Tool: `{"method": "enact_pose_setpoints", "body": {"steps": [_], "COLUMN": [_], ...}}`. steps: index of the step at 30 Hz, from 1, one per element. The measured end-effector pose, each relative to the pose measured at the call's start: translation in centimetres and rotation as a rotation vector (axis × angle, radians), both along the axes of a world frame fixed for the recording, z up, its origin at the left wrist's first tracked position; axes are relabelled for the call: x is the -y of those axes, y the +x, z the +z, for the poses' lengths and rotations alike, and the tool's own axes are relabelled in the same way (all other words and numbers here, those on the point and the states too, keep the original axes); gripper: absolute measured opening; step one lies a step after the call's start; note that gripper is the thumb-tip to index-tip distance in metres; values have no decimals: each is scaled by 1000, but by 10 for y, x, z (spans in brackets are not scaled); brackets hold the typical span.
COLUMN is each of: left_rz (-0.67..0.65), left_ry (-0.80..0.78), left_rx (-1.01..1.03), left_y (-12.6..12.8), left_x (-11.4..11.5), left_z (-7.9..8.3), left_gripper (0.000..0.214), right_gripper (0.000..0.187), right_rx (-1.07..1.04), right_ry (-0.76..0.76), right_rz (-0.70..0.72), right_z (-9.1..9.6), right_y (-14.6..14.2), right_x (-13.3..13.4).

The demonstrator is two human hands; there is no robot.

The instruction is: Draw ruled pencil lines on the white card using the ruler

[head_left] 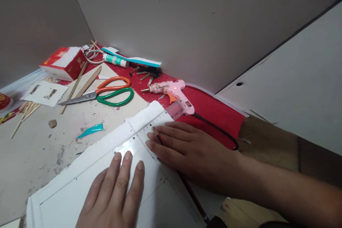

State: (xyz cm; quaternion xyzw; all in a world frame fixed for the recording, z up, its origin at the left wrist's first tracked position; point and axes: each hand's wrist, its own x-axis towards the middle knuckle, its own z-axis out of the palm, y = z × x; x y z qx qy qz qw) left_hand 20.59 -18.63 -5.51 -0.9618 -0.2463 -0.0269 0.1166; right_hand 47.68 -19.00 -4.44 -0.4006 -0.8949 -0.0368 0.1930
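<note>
A white sheet of board [88, 171] with pencil lines drawn across it lies before me. On it rests a clear plastic ruler [139, 132], whose far end reaches over the red surface. My left hand [114, 188] is flat, fingers spread, with its fingertips at the ruler's near edge. My right hand [184, 146] lies over the board by the ruler, fingers stretched out. A dark red and black pencil [191, 194] is tucked among its fingers, tip toward the ruler; the hand covers part of its shaft.
Behind the ruler stands a pink glue gun [176, 91] with a black cord. Scissors [107, 92] with orange and green handles lie left of it. Farther back are a glue stick [115, 60], keys, a red tissue pack [64, 63] and wooden sticks [25, 112]. Walls border the back.
</note>
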Motion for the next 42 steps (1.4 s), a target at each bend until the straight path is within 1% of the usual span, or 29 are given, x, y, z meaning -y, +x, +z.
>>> {"method": "enact_pose_setpoints", "body": {"steps": [3, 6, 8, 10, 12, 15, 17, 18, 20, 23, 25, 27, 29, 33, 37, 42], "left_rz": [-19, -41, -41, -36, -31, -14, -5, -5, -4, 18, 17, 5, -4, 55, 39, 90], "left_ry": [7, 3, -6, -18, -39, -91, -120, -129, -139, -130, -111, -101, -105, -109, -87, -79], "left_rx": [17, 31, 36, 43, 51, 69, 85, 95, 128, 187, 188, 162, 140, 142, 145, 125], "left_y": [3, 4, 4, 3, 3, 3, 5, 6, 9, 10, 10, 9, 9, 10, 12, 13], "left_x": [-1, -2, -2, 0, 1, 2, 2, 1, 2, 3, 4, 5, 6, 8, 10, 13], "left_z": [3, 5, 6, 6, 5, 5, 4, 3, 1, -4, -6, -8, -9, -9, -9, -9], "left_gripper": [67, 82, 88, 90, 92, 100, 106, 108, 109, 100, 96, 96, 96, 97, 97, 99], "right_gripper": [33, 31, 29, 31, 33, 25, 20, 19, 16, 12, 11, 11, 12, 11, 11, 11], "right_rx": [24, 10, -66, -187, -354, -606, -684, -693, -688, -708, -723, -721, -712, -672, -630, -619], "right_ry": [5, 15, 7, -53, -154, -399, -587, -658, -730, -696, -658, -645, -639, -641, -643, -618], "right_rz": [-5, -20, 1, 46, 99, 135, 98, 74, 29, -23, -36, -31, -19, -4, -12, -10], "right_z": [-2, -2, 4, 14, 25, 37, 39, 38, 33, 22, 17, 14, 13, 13, 11, 10], "right_y": [-1, 0, 1, -1, -8, -29, -46, -53, -65, -74, -76, -76, -76, -77, -79, -80], "right_x": [0, -1, -3, -6, -10, -20, -28, -33, -43, -54, -56, -57, -57, -56, -56, -55]}}
